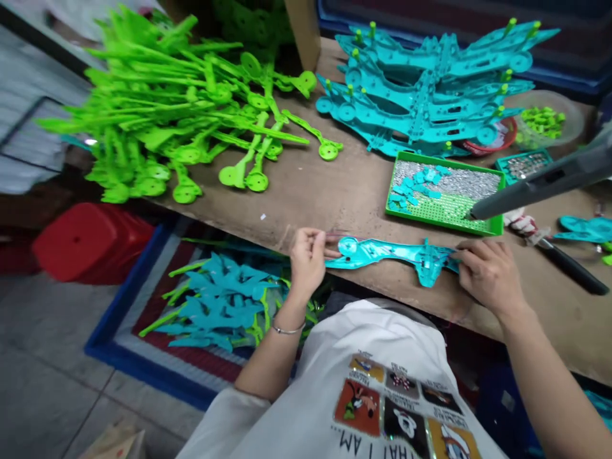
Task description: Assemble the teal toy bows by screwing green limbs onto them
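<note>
Head view:
1. My right hand [490, 271] pinches the blue part [396, 252] near the surface [296, 197] edge; my left hand [308, 261] meets its other end, grip unclear.
2. Stacked blue frames [415, 118] carry green pegs [510, 25]; mine, showing none, seems less finished.

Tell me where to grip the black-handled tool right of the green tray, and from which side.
I'd grip the middle of the handle, from above, with the right hand: it is nearer, though occupied with the blue part. The handle is long, slim and bare, lies on the table and points away from the tray.
</note>
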Demonstrator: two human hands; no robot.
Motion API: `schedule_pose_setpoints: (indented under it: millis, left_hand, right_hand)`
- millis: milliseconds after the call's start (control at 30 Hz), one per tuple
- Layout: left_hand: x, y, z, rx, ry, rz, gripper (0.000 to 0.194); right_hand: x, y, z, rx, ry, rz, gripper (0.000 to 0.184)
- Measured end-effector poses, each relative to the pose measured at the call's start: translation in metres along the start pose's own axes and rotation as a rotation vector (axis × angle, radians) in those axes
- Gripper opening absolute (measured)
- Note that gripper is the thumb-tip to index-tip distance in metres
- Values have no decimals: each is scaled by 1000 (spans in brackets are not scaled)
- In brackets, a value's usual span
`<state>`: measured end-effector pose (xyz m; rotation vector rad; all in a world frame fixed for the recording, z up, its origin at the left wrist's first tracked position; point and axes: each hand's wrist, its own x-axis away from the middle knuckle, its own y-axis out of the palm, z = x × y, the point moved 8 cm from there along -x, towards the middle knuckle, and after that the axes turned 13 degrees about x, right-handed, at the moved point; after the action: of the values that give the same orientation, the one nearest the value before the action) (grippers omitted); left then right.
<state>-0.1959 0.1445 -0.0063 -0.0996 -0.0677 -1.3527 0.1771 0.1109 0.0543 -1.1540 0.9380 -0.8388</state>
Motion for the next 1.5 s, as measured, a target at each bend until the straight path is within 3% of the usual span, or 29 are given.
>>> schedule_pose_setpoints:
  millis: [100,233,333,433,533,600,667,733,800,900,1033,1133,1233,1333,1500]
  left_hand:
    - [9,2,25,-115,178,16,18]
    - [20,9,62,-241,418,-35,11]
    - [24,16,77,-255,529,-154,10]
    - [24,15,83,-231,599,-217,14]
    - [16,10,79,-183,586,-198,13]
    - [9,12,75,-155,579,-256,14]
    - [-5,13,72,-190,574,-338,29]
    - [-34,-4,71,-293,547,-278,36]
    - [-77,-49,74,-372,488,30,19]
    - [-137,-113,81,-380,441,281,20]
    - [-188,-176,75,-349,341,402,35]
    - [-200,-202,59,-321,245,416,38]
    - [-200,-208,43,-310,189,396,34]
    - [-194,-200,36,-305,175,340,31]
    - [-184,-177,42,-301,167,288,54]
  right_hand:
    - [-21,-35,-12,-188,44,95,13]
    - [-67,-81,-79,-562,-85,167,26]
    - [-102,-78,-137,-594,-206,96,47]
    - [-131,-50,-164,-679,-216,-30,37]
    - [-144,-26,-165,-890,-156,-146,27]
    - [-145,-15,-157,-956,-90,-170,26]
    - [-143,-6,-145,-907,-10,-133,26]
    - [-138,3,-131,-816,69,-55,26]
    - [-130,12,-121,-744,116,18,24]
    - [-117,24,-119,-700,107,57,24]
    - [-100,27,-122,-663,112,155,22]
    - [-90,25,-126,-613,116,252,20]
    - [-87,28,-131,-549,88,281,20]
    - [-88,31,-134,-533,65,283,20]
    - [-90,30,-135,-509,69,271,19]
